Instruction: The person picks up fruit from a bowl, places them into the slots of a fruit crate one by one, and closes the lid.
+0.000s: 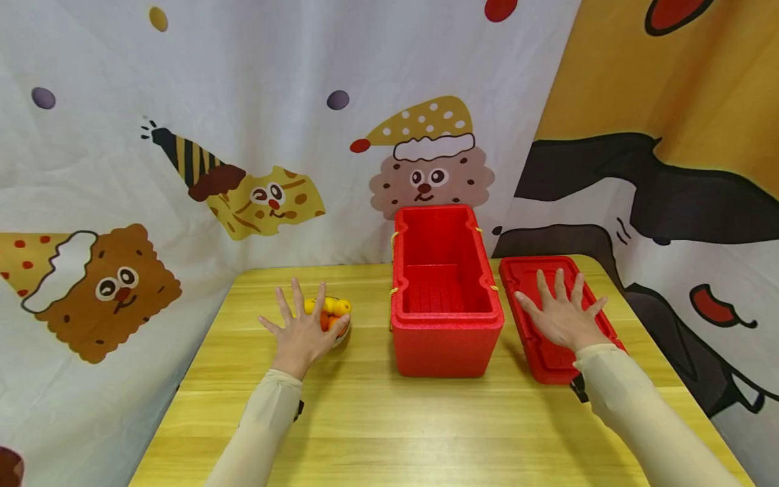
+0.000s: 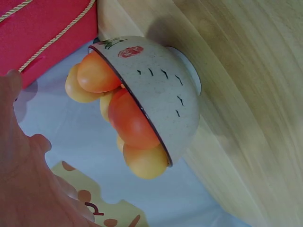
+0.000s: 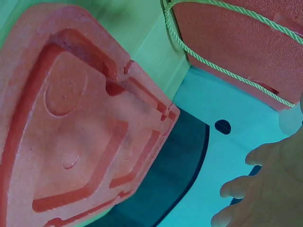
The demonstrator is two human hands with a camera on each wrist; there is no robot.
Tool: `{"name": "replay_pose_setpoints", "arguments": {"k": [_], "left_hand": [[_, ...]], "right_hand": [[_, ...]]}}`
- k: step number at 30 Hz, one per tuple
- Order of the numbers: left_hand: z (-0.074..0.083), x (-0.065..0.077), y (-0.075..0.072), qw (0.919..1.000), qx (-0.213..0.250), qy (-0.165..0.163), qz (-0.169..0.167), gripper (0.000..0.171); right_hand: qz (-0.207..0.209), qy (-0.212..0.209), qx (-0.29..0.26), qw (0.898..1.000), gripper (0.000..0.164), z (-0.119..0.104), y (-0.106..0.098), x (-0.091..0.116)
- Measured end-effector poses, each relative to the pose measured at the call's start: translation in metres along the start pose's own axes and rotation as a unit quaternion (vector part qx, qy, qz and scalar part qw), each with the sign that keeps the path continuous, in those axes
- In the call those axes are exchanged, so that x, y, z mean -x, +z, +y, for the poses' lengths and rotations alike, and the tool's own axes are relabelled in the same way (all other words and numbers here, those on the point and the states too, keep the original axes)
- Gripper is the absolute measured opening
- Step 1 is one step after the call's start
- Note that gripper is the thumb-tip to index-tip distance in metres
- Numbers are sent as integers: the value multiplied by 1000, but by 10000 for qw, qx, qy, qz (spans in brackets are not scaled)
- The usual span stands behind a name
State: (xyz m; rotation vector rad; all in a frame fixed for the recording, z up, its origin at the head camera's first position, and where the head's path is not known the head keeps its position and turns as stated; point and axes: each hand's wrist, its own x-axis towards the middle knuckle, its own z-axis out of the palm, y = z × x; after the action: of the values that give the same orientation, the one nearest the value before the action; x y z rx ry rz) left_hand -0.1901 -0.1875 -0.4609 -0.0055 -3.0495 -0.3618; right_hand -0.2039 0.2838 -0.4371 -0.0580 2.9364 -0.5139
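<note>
My left hand hovers with fingers spread over a bowl, hiding part of it in the head view. The left wrist view shows this speckled white bowl with a dark rim, heaped with round orange and yellow things, perhaps fruit. On the right, my right hand is spread above a red foam lid, apart from it and holding nothing. Between the hands stands a deep red foam box, its top uncovered and its inside bare. The right wrist view shows the lid with its recessed side up.
Yellow rope runs along the box's sides. Everything stands on a wood-grain table. A white curtain with cartoon prints hangs right behind the table's back edge.
</note>
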Motion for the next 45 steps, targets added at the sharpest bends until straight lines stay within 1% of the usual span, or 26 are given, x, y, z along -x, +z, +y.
{"name": "replay_pose_setpoints", "arguments": {"k": [4, 11, 14, 17, 20, 23, 25, 27, 28, 29, 32, 33, 34, 37, 38, 40, 41, 42, 44, 45], "left_hand": [[-2, 1, 0, 10000, -7, -48, -83, 87], [-8, 3, 2, 9998, 65, -121, -148, 90], [-10, 4, 2, 9998, 74, -139, -121, 91], [-11, 4, 3, 10000, 31, -80, -28, 92], [-12, 4, 3, 9999, -99, -18, 69, 93], [-14, 3, 4, 9997, -152, 50, 182, 93], [-14, 2, 4, 9991, -79, 150, 397, 93], [-14, 1, 4, 9968, 199, 311, 704, 89], [-14, 1, 5, 9944, 377, 414, 900, 86], [-14, 0, 5, 9910, 605, 514, 1077, 83], [-14, -1, 7, 9764, 1370, 791, 1471, 74], [-13, -1, 7, 9702, 1667, 852, 1539, 72], [-13, -2, 8, 9631, 1968, 920, 1588, 69], [-14, -4, 10, 9389, 2821, 1093, 1642, 63], [-14, -5, 10, 9303, 3068, 1136, 1658, 61], [-16, -7, 10, 9180, 3358, 1223, 1720, 57], [-17, -8, 10, 9146, 3424, 1246, 1753, 56], [-18, -8, 10, 9132, 3441, 1253, 1787, 54], [-20, -9, 11, 9119, 3424, 1288, 1860, 52], [-21, -9, 11, 9125, 3398, 1294, 1876, 51]], "right_hand": [[217, -74, 2, 9997, 92, -2, 2, -1], [1032, -388, -21, 9939, 89, -14, -5, -1], [1204, -574, -219, 9908, 87, -21, -8, -2], [1312, -857, -732, 9849, 84, -26, -8, -3], [1420, -1179, -1419, 9725, 78, -30, -7, -5], [1544, -1434, -2134, 9540, 71, -36, -6, -8], [1591, -1557, -2602, 9395, 67, -41, -5, -10], [1574, -1672, -3106, 9224, 63, -47, -5, -11], [1551, -1708, -3340, 9139, 62, -50, -5, -12], [1511, -1716, -3522, 9075, 61, -52, -5, -13], [1336, -1743, -4007, 8895, 61, -61, -5, -14], [1275, -1737, -4128, 8850, 61, -64, -6, -13], [1233, -1698, -4196, 8831, 61, -67, -7, -13], [1104, -1665, -4446, 8732, 61, -76, -10, -11], [1078, -1647, -4509, 8706, 61, -79, -11, -11], [1068, -1604, -4601, 8667, 60, -82, -11, -10], [1059, -1605, -4652, 8641, 60, -84, -11, -11], [1059, -1606, -4696, 8617, 59, -84, -10, -11], [1058, -1648, -4747, 8581, 58, -85, -8, -13], [1050, -1646, -4767, 8571, 57, -86, -8, -13]]}}
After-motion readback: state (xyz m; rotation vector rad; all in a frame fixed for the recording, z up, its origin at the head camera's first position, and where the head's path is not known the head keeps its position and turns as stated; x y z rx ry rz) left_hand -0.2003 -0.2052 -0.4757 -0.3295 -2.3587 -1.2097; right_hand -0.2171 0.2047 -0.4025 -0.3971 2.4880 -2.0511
